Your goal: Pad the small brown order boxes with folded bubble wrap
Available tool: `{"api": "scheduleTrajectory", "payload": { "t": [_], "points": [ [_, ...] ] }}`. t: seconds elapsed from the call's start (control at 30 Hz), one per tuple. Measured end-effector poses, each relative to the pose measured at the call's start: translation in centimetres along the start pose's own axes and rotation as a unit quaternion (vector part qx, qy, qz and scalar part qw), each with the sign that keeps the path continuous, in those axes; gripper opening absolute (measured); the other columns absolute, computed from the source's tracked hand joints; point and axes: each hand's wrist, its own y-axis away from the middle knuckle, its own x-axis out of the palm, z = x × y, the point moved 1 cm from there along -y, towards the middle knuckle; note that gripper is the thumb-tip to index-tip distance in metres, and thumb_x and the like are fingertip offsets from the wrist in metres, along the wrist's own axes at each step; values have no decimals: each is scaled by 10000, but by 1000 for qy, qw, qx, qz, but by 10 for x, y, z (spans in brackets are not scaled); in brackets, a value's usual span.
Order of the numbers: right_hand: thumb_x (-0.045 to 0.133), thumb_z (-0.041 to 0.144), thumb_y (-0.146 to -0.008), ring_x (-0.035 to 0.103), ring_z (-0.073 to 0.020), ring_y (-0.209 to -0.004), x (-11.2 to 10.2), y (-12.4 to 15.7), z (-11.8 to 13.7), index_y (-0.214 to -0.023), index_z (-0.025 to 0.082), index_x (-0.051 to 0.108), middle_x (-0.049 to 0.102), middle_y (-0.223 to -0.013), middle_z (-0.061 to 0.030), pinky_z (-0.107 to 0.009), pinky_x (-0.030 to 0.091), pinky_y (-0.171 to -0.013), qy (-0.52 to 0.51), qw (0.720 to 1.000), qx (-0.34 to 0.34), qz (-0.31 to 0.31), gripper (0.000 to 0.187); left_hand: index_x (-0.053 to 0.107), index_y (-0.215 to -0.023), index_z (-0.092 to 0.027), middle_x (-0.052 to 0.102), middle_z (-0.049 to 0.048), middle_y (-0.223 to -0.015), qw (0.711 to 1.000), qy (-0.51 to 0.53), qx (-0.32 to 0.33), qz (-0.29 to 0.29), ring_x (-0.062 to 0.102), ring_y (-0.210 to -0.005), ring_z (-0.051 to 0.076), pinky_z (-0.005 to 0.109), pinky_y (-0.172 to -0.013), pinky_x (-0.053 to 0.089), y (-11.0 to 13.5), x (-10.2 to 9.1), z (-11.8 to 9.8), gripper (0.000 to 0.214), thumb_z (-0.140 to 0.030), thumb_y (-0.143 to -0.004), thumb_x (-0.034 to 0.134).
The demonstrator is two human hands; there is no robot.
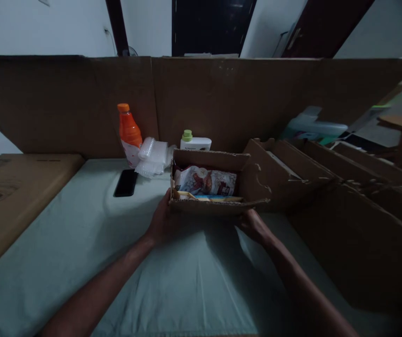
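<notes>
Bridging both hands (162, 217) (252, 223): cardboard box (208, 208)

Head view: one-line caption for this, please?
Left hand and right hand hold an open cardboard box with a printed packet inside, a black phone lying to its left.

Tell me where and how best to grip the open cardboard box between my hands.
I'd grip the cardboard box low at its near corners, left hand from the left, right hand from the right. It is open-topped and holds a printed packet; its ragged rim and notched right wall might bend if pinched.
</notes>
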Motion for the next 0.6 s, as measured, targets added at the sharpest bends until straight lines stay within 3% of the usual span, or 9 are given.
{"api": "scheduleTrajectory", "payload": {
  "t": [0.1, 0.2, 0.3, 0.43, 0.6],
  "points": [
    [654, 454, -780, 680, -304, -881, 9, -17, -16, -1005, 139, 671, 734, -864, -98, -378, 563, -748, -34, 999, 20, -21, 387, 470, -1382, -154, 644, 116, -1287, 1000, 1, 9, 0, 590, -1201, 273, 421, -1041, 473, -21, 9, 10, 656, -181, -748, 636],
    [638, 449, -795, 678, -285, -910, 26, -15, -28, -1073, 140, 619, 731, -1004, -139, -380, 563, -757, -60, 994, 33, -85, 416, 448, -1405, -149, 618, 126, -1324, 999, -17, -8, -33, 565, -1236, 277, 431, -1057, 452, -19, 19, 25, 682, -129, -741, 606],
    [616, 467, -806, 671, -265, -834, 37, -8, -33, -994, 160, 612, 729, -935, -124, -381, 555, -713, -29, 990, 67, -119, 360, 463, -1394, -160, 602, 125, -1348, 997, -41, -13, -59, 544, -1261, 290, 454, -1081, 425, -13, 23, 32, 664, -121, -748, 609],
    [604, 435, -807, 677, -257, -820, 37, -17, -33, -1012, 164, 604, 730, -919, -111, -373, 551, -704, -20, 991, 78, -110, 339, 471, -1377, -158, 620, 128, -1327, 996, -77, 4, -37, 563, -1242, 286, 453, -1078, 431, -24, 18, 29, 638, -90, -754, 590],
    [599, 344, -819, 701, -255, -886, 35, -66, -23, -1079, 129, 608, 737, -1008, -151, -338, 543, -715, 57, 990, 96, -88, 337, 474, -1373, -119, 630, 171, -1310, 990, -134, -6, -45, 592, -1213, 301, 445, -1041, 462, -66, 8, 26, 586, -92, -794, 559]
  ]
}}
